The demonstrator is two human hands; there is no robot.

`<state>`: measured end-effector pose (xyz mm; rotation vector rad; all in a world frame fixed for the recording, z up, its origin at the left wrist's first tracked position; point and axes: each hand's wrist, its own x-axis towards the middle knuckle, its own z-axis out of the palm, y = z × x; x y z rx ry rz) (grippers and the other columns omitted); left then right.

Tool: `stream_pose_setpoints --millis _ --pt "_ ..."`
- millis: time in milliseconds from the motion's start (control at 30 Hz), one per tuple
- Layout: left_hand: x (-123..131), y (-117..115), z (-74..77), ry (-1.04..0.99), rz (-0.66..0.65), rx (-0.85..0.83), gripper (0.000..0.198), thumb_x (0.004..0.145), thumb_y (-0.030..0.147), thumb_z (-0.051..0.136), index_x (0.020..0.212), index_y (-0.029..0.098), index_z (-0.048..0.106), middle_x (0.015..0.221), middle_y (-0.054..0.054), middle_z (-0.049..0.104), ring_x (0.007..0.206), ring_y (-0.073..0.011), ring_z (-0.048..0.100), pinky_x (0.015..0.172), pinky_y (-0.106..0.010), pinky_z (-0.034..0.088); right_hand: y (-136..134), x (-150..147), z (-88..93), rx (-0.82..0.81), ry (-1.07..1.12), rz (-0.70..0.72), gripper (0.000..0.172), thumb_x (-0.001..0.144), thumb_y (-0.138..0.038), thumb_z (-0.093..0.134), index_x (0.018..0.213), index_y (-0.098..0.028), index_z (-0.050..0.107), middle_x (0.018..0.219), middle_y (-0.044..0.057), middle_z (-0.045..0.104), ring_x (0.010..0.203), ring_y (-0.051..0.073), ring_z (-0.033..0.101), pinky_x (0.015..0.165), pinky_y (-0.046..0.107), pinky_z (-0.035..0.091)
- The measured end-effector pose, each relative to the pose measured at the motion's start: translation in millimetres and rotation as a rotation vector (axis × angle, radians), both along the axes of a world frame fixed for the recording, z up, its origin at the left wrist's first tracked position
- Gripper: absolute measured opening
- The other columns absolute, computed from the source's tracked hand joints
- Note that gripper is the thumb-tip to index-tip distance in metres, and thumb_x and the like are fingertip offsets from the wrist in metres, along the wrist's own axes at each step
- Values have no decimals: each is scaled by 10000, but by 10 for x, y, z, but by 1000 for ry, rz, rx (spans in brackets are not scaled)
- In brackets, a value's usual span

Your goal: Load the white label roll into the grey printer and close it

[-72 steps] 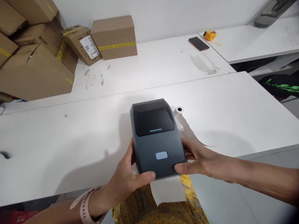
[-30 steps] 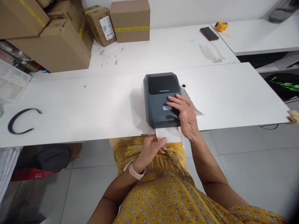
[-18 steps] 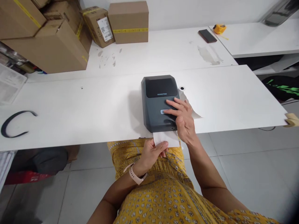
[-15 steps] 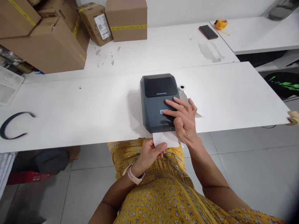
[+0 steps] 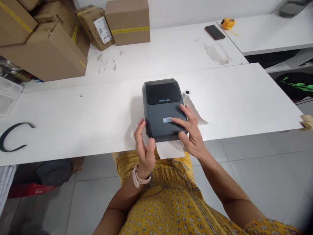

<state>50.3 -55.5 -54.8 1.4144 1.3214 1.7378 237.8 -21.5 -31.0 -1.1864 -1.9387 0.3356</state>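
Note:
A dark grey label printer [image 5: 158,112] with a glossy black lid stands near the front edge of the white table [image 5: 102,114]. White paper [image 5: 170,149] sticks out of its front and hangs past the edge. My left hand [image 5: 144,148] is at the printer's left front corner, fingers apart, holding nothing. My right hand [image 5: 192,132] lies on the printer's right side, fingers spread, with the index fingertip at the right end of the light button [image 5: 167,119]. Right of the printer, a small paper roll [image 5: 187,93] has a loose strip trailing towards the front.
Cardboard boxes [image 5: 130,23] are stacked at the back left. A phone [image 5: 214,32] and a yellow tape measure [image 5: 228,23] lie at the back right. On the left are a black curved band [image 5: 7,135] and a clear plastic container [image 5: 9,96].
My left hand has let go of the paper and moved up and left to the printer's side. My right index fingertip has shifted to the button's right end. The paper hangs slightly lower.

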Motion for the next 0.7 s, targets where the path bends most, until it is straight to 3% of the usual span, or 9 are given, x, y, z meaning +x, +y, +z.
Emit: stream_pose_setpoints --millis 67,167,300,467,600,700 --pt "33 -15 -42 -6 -86 -68 548 1040 391 522 1575 286 471 1656 -85 461 1551 -287 417 1292 -500 352 -49 27 -131 -46 171 -22 524 1069 -568 343 1559 -420 457 1757 -24 300 1640 335 255 1294 650 291" --pt "19 -24 -68 -15 -138 -97 560 1057 394 491 1606 302 435 1684 -69 433 1577 -285 385 1315 -488 332 -91 2 -312 -116 425 -124 616 1069 -603 231 1663 -439 242 1772 -39 262 1655 306 220 1323 634 267" --pt "-36 10 -72 -16 -143 -60 544 1062 406 487 1596 312 453 1680 -51 442 1579 -282 385 1328 -492 316 -97 -103 -395 -196 545 -104 623 1055 -642 228 1648 -460 290 1760 -77 288 1657 298 215 1352 619 196" --pt "1 -37 -191 -60 -197 -143 615 1069 421 472 1658 328 322 1753 -42 304 1638 -274 254 1359 -470 240 -147 -190 -433 -260 646 -118 712 1019 -738 267 1662 -434 266 1768 -50 274 1654 293 224 1351 592 211" --pt "53 -47 -334 -118 -334 -133 869 996 486 613 1698 356 117 1806 -38 104 1664 -295 145 1364 -470 211 -194 -237 -495 -304 722 -164 727 1005 -760 290 1646 -418 316 1752 -27 318 1631 297 290 1340 588 240" --pt "31 0 -406 -123 -373 -116 1007 924 548 700 1700 342 93 1808 -64 79 1664 -318 134 1358 -477 223 -198 -252 -524 -274 637 -227 724 1014 -743 281 1650 -399 312 1744 -7 336 1616 291 324 1325 574 281"
